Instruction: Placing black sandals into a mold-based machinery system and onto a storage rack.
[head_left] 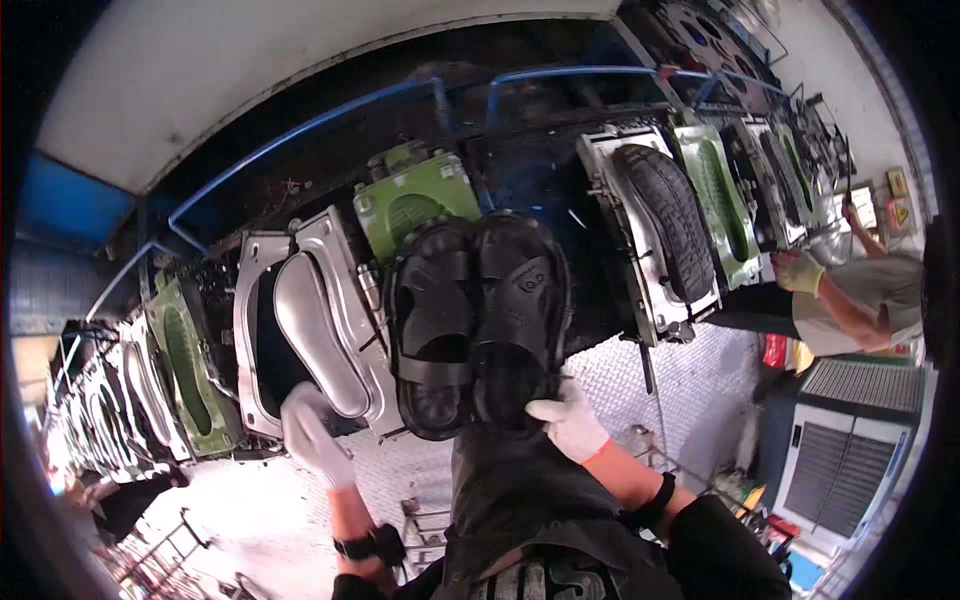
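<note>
A: Now, left to right. The left hand [315, 437], in a white glove, lies at the near edge of the open steel mould [318, 325]; whether its fingers curl over the edge or only rest there, I cannot tell. The sole-shaped cavity shows bare metal, nothing in it.

B: And the sandals?

A: The pair of black sandals [478, 320] is out of the mould, held up side by side in the middle. The right hand [567, 420], gloved too, has its fingers closed on the near heel end of the pair.

B: Progress?

A: Demoulding looks done here. Rightward, a mould with a black sole [665, 220] looks not yet emptied.
</note>
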